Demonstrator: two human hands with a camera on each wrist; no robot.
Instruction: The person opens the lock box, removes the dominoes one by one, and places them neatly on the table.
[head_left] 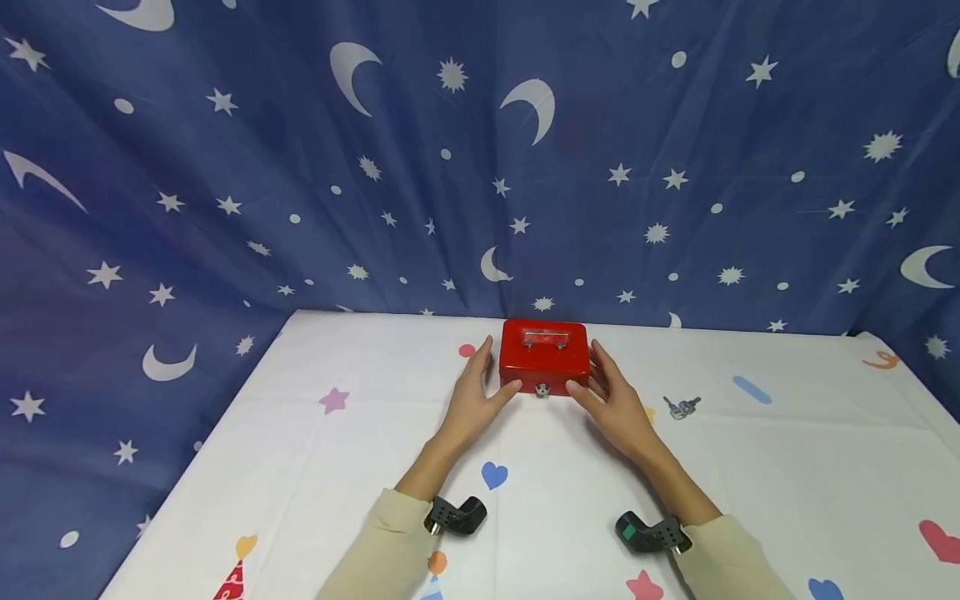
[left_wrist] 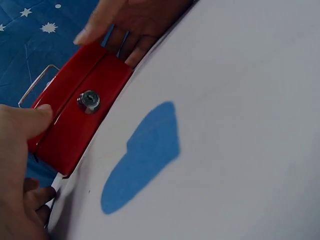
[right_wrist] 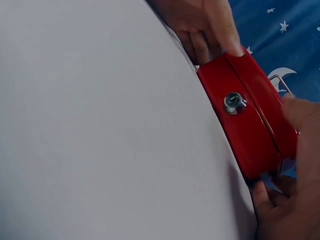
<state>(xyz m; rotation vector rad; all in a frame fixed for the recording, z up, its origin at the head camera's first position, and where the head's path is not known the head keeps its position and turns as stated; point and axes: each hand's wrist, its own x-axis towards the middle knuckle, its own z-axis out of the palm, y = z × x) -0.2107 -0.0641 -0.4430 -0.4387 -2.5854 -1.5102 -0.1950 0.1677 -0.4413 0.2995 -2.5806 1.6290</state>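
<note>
A small red metal cash box [head_left: 544,357] stands on the white tablecloth with its lid down. It has a wire handle [head_left: 546,334] on top and a silver keyhole lock [right_wrist: 234,101] on its front. My left hand [head_left: 472,400] is at its left side, thumb at the front left corner, with a gap between the index finger and the box. At the right side is my right hand [head_left: 618,408], its thumb by the front right corner and its other fingers along the end. The fingers' undersides are partly hidden.
A small bunch of keys [head_left: 682,407] lies on the white tablecloth [head_left: 555,517], right of the right hand. Hearts, stars and other shapes are printed on the cloth. A blue curtain [head_left: 420,183] with moons and stars hangs close behind the box.
</note>
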